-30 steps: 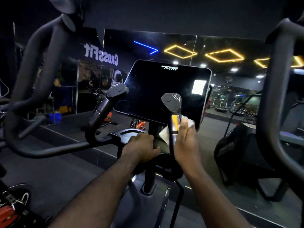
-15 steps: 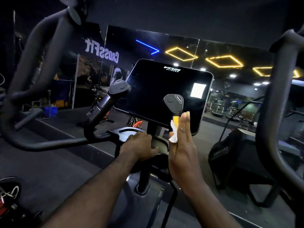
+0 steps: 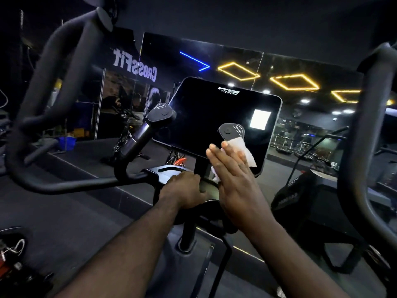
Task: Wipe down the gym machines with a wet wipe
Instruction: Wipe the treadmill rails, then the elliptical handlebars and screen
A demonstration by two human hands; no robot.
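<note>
I stand at a black cardio machine with a dark console screen [image 3: 214,117] and two short grips. My right hand [image 3: 234,183] is flat with straight fingers and presses a white wet wipe [image 3: 242,147] against the right grip, just under its black cap [image 3: 231,131]. The wipe sticks out above and to the right of my fingertips. The grip's post is hidden behind my hand. My left hand [image 3: 182,188] curls over the machine's centre bar below the console. The left grip [image 3: 161,112] stands untouched, up and to the left.
Thick black moving arms of the machine rise at the left [image 3: 53,67] and right [image 3: 365,125]. A mirror wall [image 3: 193,61] lies ahead with light reflections. Another black machine [image 3: 300,194] sits low on the right. Dark gym floor [image 3: 64,211] spreads to the left.
My right hand has turned from edge-on to flat and spread the wipe over the right grip, reaching up to its cap. My left hand has kept its hold on the centre bar.
</note>
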